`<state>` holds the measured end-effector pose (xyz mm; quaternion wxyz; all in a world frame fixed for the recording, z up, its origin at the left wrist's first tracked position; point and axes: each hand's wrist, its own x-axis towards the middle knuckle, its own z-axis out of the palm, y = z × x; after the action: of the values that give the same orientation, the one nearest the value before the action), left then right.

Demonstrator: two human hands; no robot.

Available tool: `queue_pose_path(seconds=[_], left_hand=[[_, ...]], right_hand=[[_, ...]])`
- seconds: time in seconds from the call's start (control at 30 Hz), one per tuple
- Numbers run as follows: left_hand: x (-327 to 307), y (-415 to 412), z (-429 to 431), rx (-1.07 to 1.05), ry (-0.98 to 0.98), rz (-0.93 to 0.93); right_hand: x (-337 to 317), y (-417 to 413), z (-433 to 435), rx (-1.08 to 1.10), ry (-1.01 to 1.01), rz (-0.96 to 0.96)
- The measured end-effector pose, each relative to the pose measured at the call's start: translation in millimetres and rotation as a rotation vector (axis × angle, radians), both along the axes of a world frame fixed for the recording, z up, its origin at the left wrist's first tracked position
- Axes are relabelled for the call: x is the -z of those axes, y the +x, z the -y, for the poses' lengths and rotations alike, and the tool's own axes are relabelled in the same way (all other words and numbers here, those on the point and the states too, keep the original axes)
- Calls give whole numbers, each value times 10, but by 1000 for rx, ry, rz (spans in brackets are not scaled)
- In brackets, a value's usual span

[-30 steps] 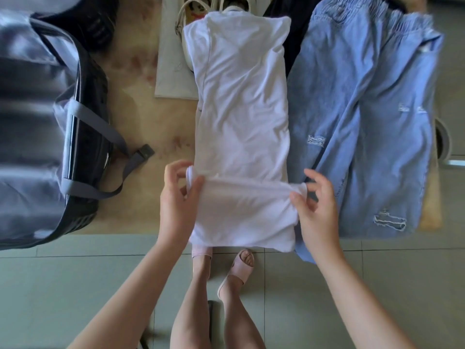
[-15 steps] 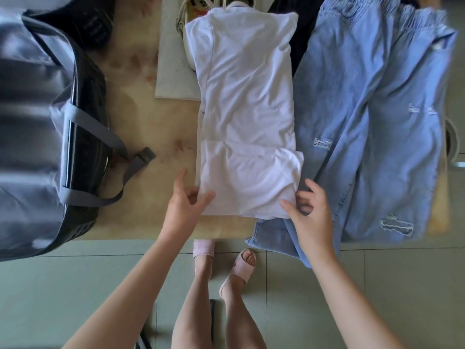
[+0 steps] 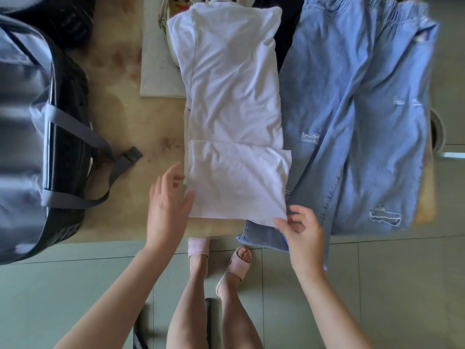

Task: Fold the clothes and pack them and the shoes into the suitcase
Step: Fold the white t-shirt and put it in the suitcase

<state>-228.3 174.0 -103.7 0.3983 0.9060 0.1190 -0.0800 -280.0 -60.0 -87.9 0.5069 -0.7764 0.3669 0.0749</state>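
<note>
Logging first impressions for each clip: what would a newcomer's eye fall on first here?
The white T-shirt lying lengthwise on the table, its near end folded over, with the left hand open beside it and the right hand at its near right corner. Next, the ripped light-blue jeans spread on its right and the dark suitcase at the left.
</note>
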Motion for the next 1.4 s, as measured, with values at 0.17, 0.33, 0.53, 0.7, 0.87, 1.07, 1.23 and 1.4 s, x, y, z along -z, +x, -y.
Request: queue_pose_path(seconds=[0.17, 0.33, 0.53, 0.7, 0.87, 1.07, 1.23, 1.4], left_hand=[[-16, 468, 654, 611, 90, 312], [1, 708, 1302, 1172, 487, 40], [176, 833, 1234, 1156, 495, -56], [-6, 589, 877, 507, 8, 231], [-131, -33, 91, -197, -79, -124], [-67, -155, 41, -237, -225, -375], [-18, -57, 106, -289, -292, -394], [-213, -258, 44, -350, -409, -276]], right_hand=[[52, 11, -98, 118, 76, 49], [85, -73, -163, 173, 64, 50], [129, -180, -141, 158, 61, 35], [105, -108, -71, 78, 120, 70], [141, -80, -78, 8, 105, 55], [127, -15, -140, 119, 185, 38], [90, -13, -164, 184, 181, 82], [-83, -58, -163, 179, 174, 136]])
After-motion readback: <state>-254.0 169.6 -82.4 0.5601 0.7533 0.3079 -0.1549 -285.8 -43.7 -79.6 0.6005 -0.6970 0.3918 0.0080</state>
